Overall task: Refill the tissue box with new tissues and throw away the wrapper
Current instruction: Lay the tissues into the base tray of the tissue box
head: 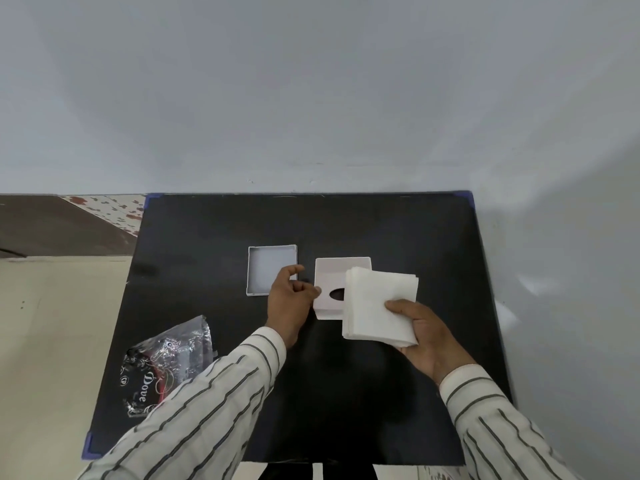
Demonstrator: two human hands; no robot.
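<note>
A stack of white tissues (pixel 375 303) is held in my right hand (pixel 420 332) above the right part of the black table (pixel 207 237). Just behind it lies the white tissue box part with an oval slot (pixel 330 275), partly hidden by the stack. My left hand (pixel 289 299) touches that part's left edge with thumb and fingers. A second white box part (pixel 272 268), open side up and empty, sits to the left. The crumpled clear and black wrapper (pixel 166 365) lies at the front left of the table.
A pale wall rises right behind the table. Left of the table are a beige floor and a patterned surface (pixel 104 206). Blue corner guards (pixel 465 195) mark the table's corners.
</note>
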